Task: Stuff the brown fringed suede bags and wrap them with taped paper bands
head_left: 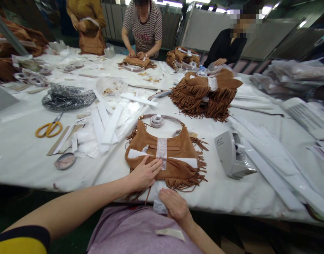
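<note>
A brown suede fringed handbag (141, 139) lies flat in front of me, its handle pointing away. White paper (185, 161) shows across its body, and a translucent strip (162, 146) runs over its middle. My left hand (145, 172) rests on the bag with fingers stretched out, the fingertips by that strip. At the near table edge my right hand (175, 205) has its fingers closed against a clear plastic strip (159, 204) that hangs below the bag; the thumb's grip is partly hidden. A coiled strap (157, 121) sits inside the handle's loop.
Right of the bag stands a grey tape dispenser (227, 155) beside long white strips (273, 176). Leftward are yellow-handled scissors (49, 128), a tape roll (65, 161) and black netting (68, 97). More fringed bags (207, 93) are stacked behind. Several co-workers stand across the table.
</note>
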Tool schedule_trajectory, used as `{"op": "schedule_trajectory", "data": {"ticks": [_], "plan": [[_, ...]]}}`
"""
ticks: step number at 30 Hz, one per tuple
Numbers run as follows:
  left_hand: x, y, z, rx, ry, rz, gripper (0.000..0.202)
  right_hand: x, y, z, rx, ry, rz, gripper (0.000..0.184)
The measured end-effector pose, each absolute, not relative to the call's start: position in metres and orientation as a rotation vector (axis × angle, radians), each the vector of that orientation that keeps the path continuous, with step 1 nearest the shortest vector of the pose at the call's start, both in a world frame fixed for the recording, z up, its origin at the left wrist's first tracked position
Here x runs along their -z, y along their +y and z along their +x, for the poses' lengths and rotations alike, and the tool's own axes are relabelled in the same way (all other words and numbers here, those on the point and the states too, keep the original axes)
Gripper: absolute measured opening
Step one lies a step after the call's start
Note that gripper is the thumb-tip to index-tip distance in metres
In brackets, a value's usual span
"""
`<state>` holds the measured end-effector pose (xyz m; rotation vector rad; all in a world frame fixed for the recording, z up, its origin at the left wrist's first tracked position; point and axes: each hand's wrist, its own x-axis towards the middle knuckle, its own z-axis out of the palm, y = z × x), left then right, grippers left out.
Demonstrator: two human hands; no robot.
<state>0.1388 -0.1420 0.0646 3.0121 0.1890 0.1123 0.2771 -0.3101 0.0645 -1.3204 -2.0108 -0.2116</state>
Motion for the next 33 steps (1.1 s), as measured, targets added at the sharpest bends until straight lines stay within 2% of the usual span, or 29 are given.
{"op": "schedule_trajectory", "data": {"ticks": [4,7,10,13,17,19,28,33], "plan": [[-0.068,-0.143,0.14,-0.163,0.25,2.985,0.056,-0.097,-0.281,0.291,-0.059,-1.907,-1.415,0.039],[-0.071,-0.144,0.14,-0.239,0.348,2.946,0.05,-0.109,-0.255,0.306,-0.168,-1.804,-1.509,0.029],[-0.07,-0.147,0.142,-0.337,0.392,2.884,0.043,-0.108,-0.231,0.318,-0.188,-1.742,-1.653,0.017],[-0.065,-0.152,0.149,-0.454,0.517,2.788,0.041,-0.099,-0.214,0.328,-0.181,-1.707,-1.787,0.016],[-0.059,-0.158,0.159,-0.575,0.742,2.651,0.018,-0.089,-0.202,0.336,-0.254,-1.707,-1.885,0.011],[-0.057,-0.157,0.164,-0.608,0.81,2.605,0.012,-0.085,-0.199,0.338,-0.27,-1.739,-1.934,0.011],[-0.056,-0.148,0.168,-0.577,0.831,2.567,0.024,-0.07,-0.195,0.337,-0.107,-1.721,-2.157,0.026],[-0.058,-0.149,0.168,-0.575,0.815,2.556,0.022,-0.064,-0.196,0.335,-0.053,-1.714,-2.156,0.028]]}}
